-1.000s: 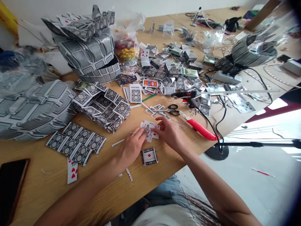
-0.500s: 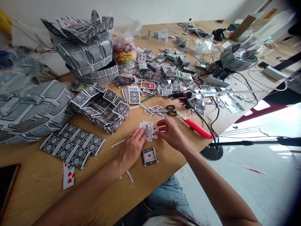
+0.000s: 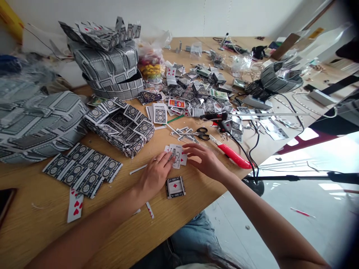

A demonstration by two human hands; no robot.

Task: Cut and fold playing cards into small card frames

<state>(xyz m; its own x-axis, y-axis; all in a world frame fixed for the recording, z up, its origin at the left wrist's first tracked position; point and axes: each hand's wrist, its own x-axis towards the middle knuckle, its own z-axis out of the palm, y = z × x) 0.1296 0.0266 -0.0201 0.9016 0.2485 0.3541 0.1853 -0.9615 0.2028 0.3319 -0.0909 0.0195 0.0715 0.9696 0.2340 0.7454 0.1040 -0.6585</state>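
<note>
Face-up playing cards (image 3: 176,157) overlap on the table. My left hand (image 3: 157,170) lies palm down, fingers spread, with its fingertips resting on the left side of these cards. At their right edge my right hand (image 3: 202,160) has its fingers apart and slightly curved, nothing gripped between them. Just below the cards lies a small folded card square (image 3: 175,186) showing a red diamond. A woven panel of patterned cards (image 3: 84,168) is at the left, with a hearts card (image 3: 75,205) partly under it.
Beyond my hands are an open card basket (image 3: 120,127), black scissors (image 3: 202,133), a glue gun (image 3: 218,118) with its cable and a red-handled tool (image 3: 234,155). Larger woven card pieces (image 3: 103,63) stand back left; loose folded cards (image 3: 196,89) are heaped behind.
My right hand's fingers have come away from the cards' right edge and spread. My left hand stays on the cards. The view has shifted slightly.
</note>
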